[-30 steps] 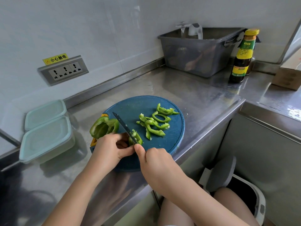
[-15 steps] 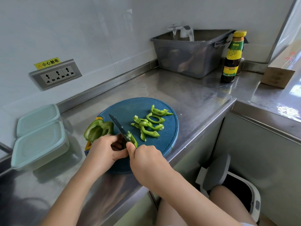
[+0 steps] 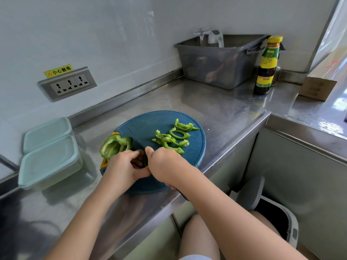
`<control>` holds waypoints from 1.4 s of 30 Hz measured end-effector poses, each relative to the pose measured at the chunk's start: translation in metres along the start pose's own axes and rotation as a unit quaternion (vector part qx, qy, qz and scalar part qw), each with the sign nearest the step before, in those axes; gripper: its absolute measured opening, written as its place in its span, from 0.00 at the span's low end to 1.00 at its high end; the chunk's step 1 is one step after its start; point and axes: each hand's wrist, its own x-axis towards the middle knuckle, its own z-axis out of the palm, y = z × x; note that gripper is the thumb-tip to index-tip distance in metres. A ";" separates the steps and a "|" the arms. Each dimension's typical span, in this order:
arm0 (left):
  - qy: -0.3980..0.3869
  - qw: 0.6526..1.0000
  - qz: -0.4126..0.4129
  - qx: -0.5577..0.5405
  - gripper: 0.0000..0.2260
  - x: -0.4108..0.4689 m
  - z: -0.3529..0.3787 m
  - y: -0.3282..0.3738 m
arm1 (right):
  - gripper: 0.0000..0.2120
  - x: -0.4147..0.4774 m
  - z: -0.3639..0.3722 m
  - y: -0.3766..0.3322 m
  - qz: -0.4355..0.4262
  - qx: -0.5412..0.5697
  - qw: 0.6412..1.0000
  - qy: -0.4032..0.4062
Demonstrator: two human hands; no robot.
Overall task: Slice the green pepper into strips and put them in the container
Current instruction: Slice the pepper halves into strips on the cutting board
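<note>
Knife (image 3: 136, 139) has dropped flatter than half a second ago, blade now low over the round blue cutting board (image 3: 195, 158), and the small pepper piece has vanished behind the hands. Right hand (image 3: 165, 164) is wrapped tight around the knife handle. Left hand (image 3: 124, 166) is curled, fingers bunched at the blade; what it pins is hidden. Big green pepper piece (image 3: 115, 146) sits at the board's left edge, cut strips (image 3: 173, 136) lie right of the blade. 2 lidded containers (image 3: 49, 162) wait well apart, left.
</note>
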 end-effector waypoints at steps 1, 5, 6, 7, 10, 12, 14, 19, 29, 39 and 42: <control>0.004 1.000 -0.006 -0.001 0.28 0.000 -0.001 0.000 | 0.29 0.000 0.001 0.000 -0.007 -0.014 1.000 0.005; -0.003 0.999 -0.018 -0.029 0.17 0.000 -0.003 -0.004 | 0.27 0.001 -0.005 0.003 0.011 0.020 1.000 0.013; -0.016 0.999 -0.011 -0.032 0.16 -0.002 -0.004 -0.004 | 0.25 0.000 -0.008 0.003 0.028 0.042 0.999 0.003; -0.032 0.999 -0.002 -0.031 0.15 -0.004 -0.004 -0.005 | 0.21 -0.001 -0.011 0.003 0.043 0.057 0.997 -0.003; -0.048 0.998 0.017 -0.031 0.18 -0.008 -0.003 -0.004 | 0.19 -0.001 -0.017 0.000 0.062 0.102 0.993 -0.012; -0.032 0.998 0.015 -0.049 0.17 -0.007 -0.003 -0.004 | 0.17 0.001 -0.021 0.001 0.061 0.149 0.987 -0.022; -0.016 0.996 0.005 -0.089 0.19 -0.007 -0.003 -0.004 | 0.19 0.004 -0.028 0.008 0.069 0.226 0.971 -0.027; -0.033 0.987 -0.043 -0.149 0.26 -0.007 -0.005 -0.004 | 0.27 0.003 -0.041 0.034 0.154 0.362 0.919 -0.041; -0.004 0.985 -0.075 -0.158 0.24 -0.009 -0.004 0.003 | 0.30 -0.030 -0.042 0.050 0.031 0.407 0.913 0.027; 0.021 0.991 -0.090 -0.093 0.16 -0.008 -0.002 -0.001 | 0.33 -0.071 0.017 0.054 -0.015 0.190 0.977 0.093; 0.008 0.991 -0.079 -0.109 0.11 -0.007 -0.003 0.000 | 0.28 -0.077 0.020 0.050 -0.031 0.171 0.981 0.090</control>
